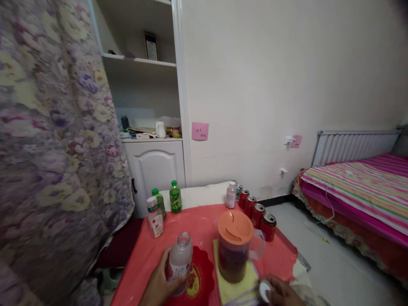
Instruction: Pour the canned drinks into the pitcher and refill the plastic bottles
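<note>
Clear bottle [180, 263] stands upright between the left hand's fingers [183, 280].

1. You are in a home, in what looks like a bedroom.
2. To your right you see a bed [366, 178] with a striped cover and a white slatted headboard [357, 146].
3. To your left hangs a flowered curtain [60, 110].
4. Beside it, you see a white cupboard [156, 163] with open shelves [140, 59] holding small household items, including a white jug [160, 129].
</note>
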`<move>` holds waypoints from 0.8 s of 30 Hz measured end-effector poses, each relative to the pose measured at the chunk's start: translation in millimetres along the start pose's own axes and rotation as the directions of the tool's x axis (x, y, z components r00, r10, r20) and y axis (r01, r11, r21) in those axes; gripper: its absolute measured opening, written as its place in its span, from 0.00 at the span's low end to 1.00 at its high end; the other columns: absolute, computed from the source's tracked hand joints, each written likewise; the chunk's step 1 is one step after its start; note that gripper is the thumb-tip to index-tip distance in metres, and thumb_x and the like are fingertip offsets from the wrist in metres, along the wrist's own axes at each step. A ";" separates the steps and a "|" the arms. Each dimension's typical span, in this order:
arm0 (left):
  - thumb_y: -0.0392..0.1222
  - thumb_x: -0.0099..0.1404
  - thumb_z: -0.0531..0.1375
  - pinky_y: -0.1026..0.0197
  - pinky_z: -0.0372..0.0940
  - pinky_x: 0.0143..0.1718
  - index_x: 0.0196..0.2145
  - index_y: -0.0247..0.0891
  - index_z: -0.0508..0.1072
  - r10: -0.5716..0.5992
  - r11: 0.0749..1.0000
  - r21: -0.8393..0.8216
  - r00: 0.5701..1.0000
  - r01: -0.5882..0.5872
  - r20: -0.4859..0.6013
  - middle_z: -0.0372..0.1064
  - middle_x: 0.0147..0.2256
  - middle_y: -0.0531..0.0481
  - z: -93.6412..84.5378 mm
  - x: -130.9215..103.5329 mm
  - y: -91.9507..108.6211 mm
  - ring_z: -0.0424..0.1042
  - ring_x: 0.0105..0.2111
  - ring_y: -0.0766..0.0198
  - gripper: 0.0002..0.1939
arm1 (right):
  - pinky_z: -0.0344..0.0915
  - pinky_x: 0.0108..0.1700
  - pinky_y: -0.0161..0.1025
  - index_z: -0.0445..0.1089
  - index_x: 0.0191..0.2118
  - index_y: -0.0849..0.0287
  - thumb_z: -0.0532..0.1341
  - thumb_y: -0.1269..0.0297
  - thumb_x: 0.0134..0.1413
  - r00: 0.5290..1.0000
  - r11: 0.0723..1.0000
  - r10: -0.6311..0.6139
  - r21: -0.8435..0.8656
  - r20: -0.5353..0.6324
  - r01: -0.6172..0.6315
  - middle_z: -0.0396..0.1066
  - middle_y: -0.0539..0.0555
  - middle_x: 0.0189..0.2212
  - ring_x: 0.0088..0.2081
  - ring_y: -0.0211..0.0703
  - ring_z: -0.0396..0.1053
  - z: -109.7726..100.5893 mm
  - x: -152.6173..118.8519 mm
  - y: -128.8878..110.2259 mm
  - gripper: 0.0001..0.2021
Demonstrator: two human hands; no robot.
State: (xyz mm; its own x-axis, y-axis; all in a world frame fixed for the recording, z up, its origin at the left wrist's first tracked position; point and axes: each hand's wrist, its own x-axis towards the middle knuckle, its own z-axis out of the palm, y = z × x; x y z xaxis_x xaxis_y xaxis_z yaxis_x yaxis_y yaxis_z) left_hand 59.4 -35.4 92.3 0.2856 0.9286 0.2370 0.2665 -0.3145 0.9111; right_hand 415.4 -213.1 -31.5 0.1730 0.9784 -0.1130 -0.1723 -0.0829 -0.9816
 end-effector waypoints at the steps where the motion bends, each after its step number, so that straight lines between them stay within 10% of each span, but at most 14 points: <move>1: 0.48 0.42 0.70 0.49 0.76 0.49 0.50 0.37 0.71 0.005 1.000 0.008 1.000 -0.005 -0.003 0.81 0.48 0.40 0.3 -0.3 0.9 0.79 0.49 0.41 0.36 | 0.50 0.19 0.29 0.72 0.37 0.56 0.69 0.39 0.40 1.000 0.998 -0.006 -0.060 -0.028 0.005 0.65 0.45 0.19 0.18 0.32 0.58 -3.3 3.3 0.2 0.26; 7: 0.45 0.43 0.68 0.50 0.76 0.49 0.49 0.40 0.70 0.014 0.999 0.052 1.000 -0.013 -0.016 0.81 0.47 0.43 1.3 -0.9 -2.0 0.79 0.48 0.42 0.33 | 0.72 0.34 0.45 0.73 0.37 0.57 0.54 0.54 0.43 0.956 0.792 -0.183 -0.610 -0.229 0.006 0.79 0.56 0.30 0.29 0.51 0.75 -20.9 25.8 -22.4 0.19; 10: 0.46 0.45 0.69 0.53 0.75 0.48 0.50 0.39 0.69 0.026 0.999 0.029 1.000 -0.027 0.011 0.80 0.48 0.43 4.3 -3.8 -6.8 0.79 0.48 0.45 0.33 | 0.69 0.52 0.48 0.75 0.36 0.56 0.54 0.59 0.40 0.944 0.735 -0.231 -0.677 -0.236 0.011 0.82 0.61 0.39 0.44 0.57 0.77 -26.0 35.7 -25.7 0.18; 24: 0.44 0.43 0.67 0.54 0.73 0.39 0.50 0.40 0.68 -0.079 0.991 -0.106 0.996 0.083 0.042 0.80 0.40 0.48 11.6 -17.5 -3.0 0.78 0.41 0.47 0.33 | 0.68 0.56 0.50 0.76 0.49 0.63 0.54 0.54 0.53 0.896 0.637 -0.340 -0.771 -0.286 -0.004 0.77 0.67 0.46 0.50 0.59 0.75 -30.7 34.6 -4.1 0.24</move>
State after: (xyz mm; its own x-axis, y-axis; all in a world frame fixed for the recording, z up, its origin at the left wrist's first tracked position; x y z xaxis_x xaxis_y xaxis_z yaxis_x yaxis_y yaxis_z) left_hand 64.3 -53.0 81.5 0.3018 0.9415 0.1503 0.1898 -0.2138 0.9583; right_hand 451.9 -184.7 -36.2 0.4910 0.8505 0.1885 0.6367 -0.2028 -0.7440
